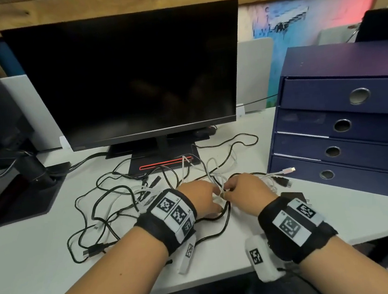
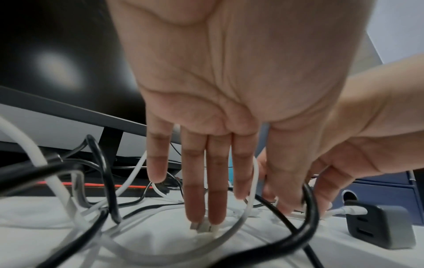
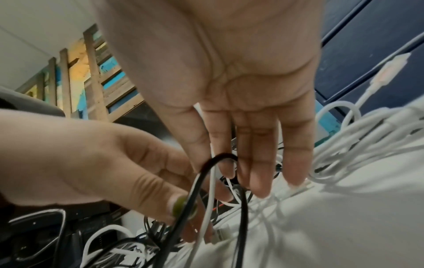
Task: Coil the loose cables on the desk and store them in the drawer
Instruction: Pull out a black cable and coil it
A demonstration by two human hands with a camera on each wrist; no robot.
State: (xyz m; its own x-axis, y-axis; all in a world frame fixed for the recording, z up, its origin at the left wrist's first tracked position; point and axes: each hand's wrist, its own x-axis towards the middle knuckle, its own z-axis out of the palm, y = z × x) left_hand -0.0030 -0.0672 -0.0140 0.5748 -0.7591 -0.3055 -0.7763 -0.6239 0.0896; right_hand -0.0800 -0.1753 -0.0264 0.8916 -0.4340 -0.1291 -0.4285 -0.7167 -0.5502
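A tangle of black cables (image 1: 220, 229) and white cables (image 1: 213, 166) lies on the white desk (image 1: 222, 258) in front of the monitor. My left hand (image 1: 212, 192) (image 2: 246, 214) reaches into it with straight fingers (image 2: 206, 208), their tips pressing white cable ends onto the desk. A black cable loop (image 2: 314, 217) (image 3: 195, 190) runs past the left thumb. Close beside it, my right hand (image 1: 227, 188) (image 3: 259, 181) has that loop hooked over its index finger. The blue drawer unit (image 1: 343, 132) stands at the right, all drawers closed.
A dark monitor (image 1: 122, 78) on a black base fills the back of the desk. A grey charger block (image 2: 376, 226) sits right of the hands. A white cable plug (image 1: 287, 170) lies before the lowest drawer. A second monitor stand is at far left.
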